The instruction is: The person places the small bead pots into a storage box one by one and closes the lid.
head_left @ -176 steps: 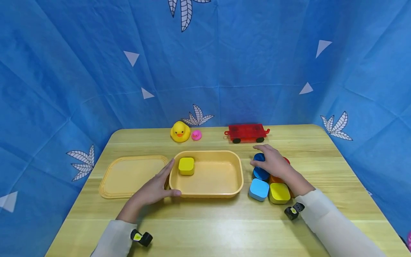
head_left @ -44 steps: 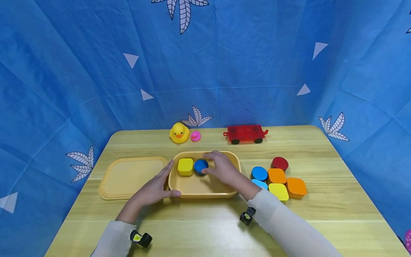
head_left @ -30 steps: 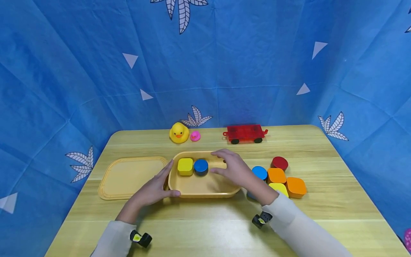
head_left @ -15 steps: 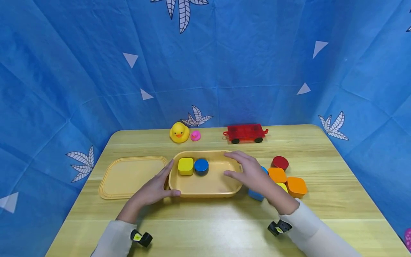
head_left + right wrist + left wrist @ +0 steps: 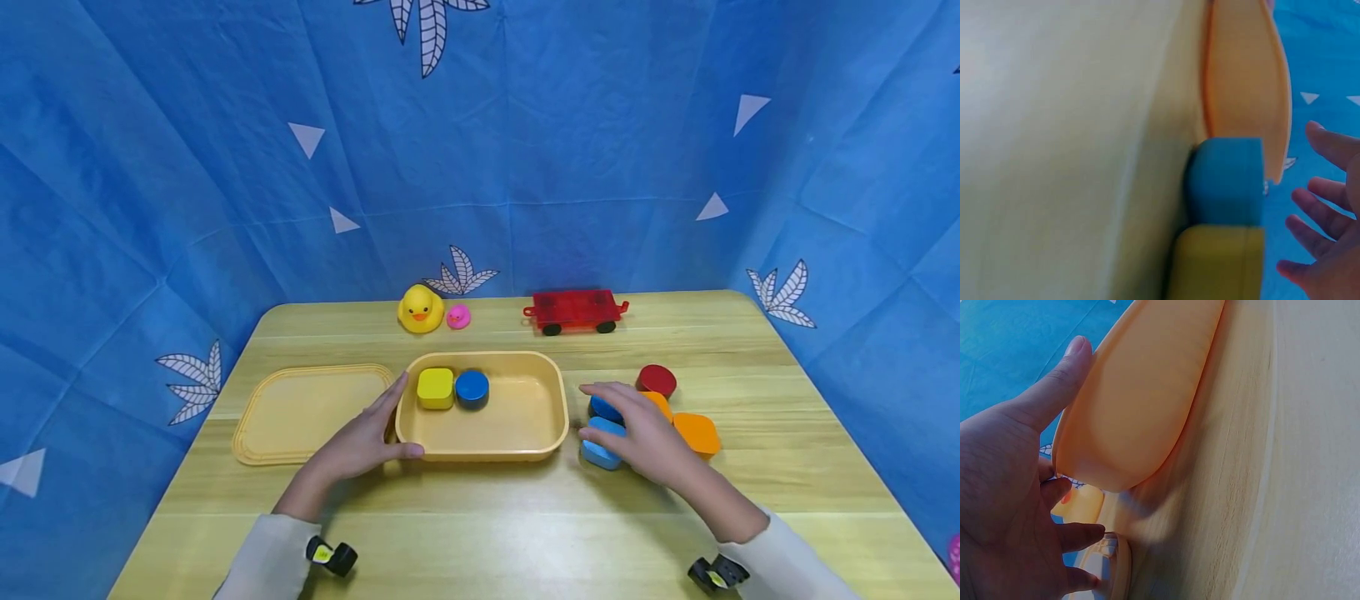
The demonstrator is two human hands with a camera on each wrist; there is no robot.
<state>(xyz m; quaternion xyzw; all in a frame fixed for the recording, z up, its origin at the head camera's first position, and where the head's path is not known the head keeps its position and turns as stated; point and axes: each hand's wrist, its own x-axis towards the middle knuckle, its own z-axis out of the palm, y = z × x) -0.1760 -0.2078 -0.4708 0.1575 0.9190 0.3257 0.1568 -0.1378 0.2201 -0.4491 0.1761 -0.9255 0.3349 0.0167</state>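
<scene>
On the left of the bench (image 5: 480,525) lies a flat pale-yellow tray (image 5: 311,414), just beside the left hand (image 5: 352,446). That hand is spread at the left end of the yellow box (image 5: 502,417), thumb on its near side and straight fingers along its end, touching rather than clasping it. The box sits between the two hands, well apart from the right one. Inside, toward its left end, a yellow block (image 5: 435,388) stands just beside a dark blue round block (image 5: 472,389). Farther right, a light blue block (image 5: 602,443) and a blue round block (image 5: 604,407) lie under the right hand (image 5: 641,433), which is released, fingers apart, holding nothing. Past it are an orange block (image 5: 697,434) and a red round block (image 5: 657,381).
</scene>
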